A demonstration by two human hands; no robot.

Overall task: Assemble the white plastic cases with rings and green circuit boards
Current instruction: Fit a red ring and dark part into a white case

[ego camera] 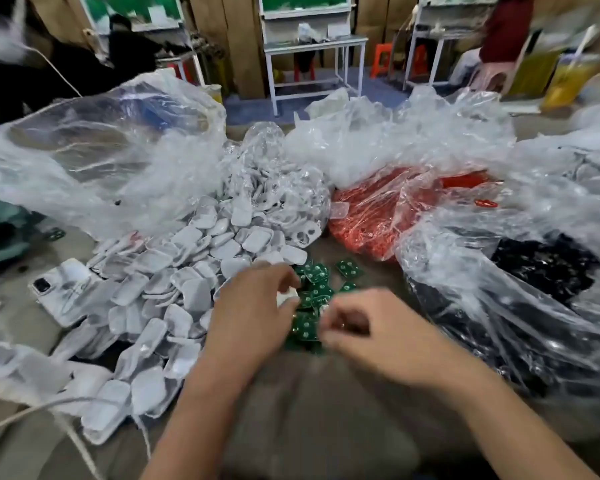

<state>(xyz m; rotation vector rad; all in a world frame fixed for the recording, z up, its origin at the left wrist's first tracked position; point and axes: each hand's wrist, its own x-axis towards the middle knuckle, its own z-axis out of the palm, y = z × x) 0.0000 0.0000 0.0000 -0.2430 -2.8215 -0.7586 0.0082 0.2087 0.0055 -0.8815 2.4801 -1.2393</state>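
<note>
Both hands work over the green circuit boards (pixel 310 299) heaped just beyond the fingers: the left hand (pixel 253 306) pinches a white case (pixel 286 296) steady, while the right hand (pixel 357 327) curls, apparently picking a board, its blurred grip unreadable.

Landmark: pile of green circuit boards (pixel 312 299) at centre of the surface (pixel 326 410). Left hand (pixel 253 313) at the pile's left edge, fingers curled, pinching a white case (pixel 286 296). Right hand (pixel 364 330) on the pile's right side, fingers curled, contents blurred. White cases heap (pixel 174 292) left of pile. Red parts bag (pixel 385 213) beyond-right; black parts bag (pixel 541 268) right.
</note>
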